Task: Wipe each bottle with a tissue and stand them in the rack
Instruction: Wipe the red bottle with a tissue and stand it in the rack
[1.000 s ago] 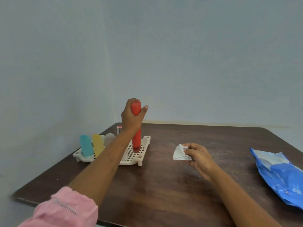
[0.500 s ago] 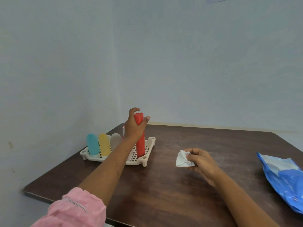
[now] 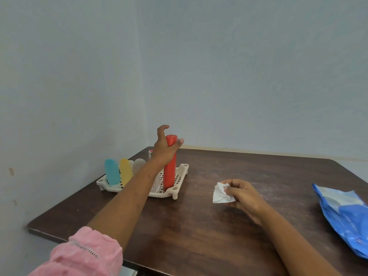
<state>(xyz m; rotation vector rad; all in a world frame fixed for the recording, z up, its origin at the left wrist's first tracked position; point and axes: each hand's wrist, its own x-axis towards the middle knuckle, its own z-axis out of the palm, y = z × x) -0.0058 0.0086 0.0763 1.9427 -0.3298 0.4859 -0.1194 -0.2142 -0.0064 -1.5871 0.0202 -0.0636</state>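
Note:
A tall red bottle [image 3: 170,174] stands upright at the right end of the cream plastic rack [image 3: 180,172] on the dark wooden table. My left hand [image 3: 164,150] grips the bottle near its top, thumb across it and forefinger lifted clear. A teal bottle [image 3: 112,172], a yellow bottle [image 3: 125,171] and a pale translucent bottle [image 3: 139,164] stand in the rack's left part. My right hand [image 3: 245,196] rests on the table to the right of the rack, pinching a crumpled white tissue [image 3: 220,194].
A blue and white plastic packet [image 3: 346,216] lies at the table's right edge. A small red-topped white object [image 3: 151,153] sits behind the rack, mostly hidden by my left hand. Walls close off the table's far and left sides.
The red bottle has come down to stand in the rack. My left forefinger has lifted off its top. My right hand with the tissue has hardly moved.

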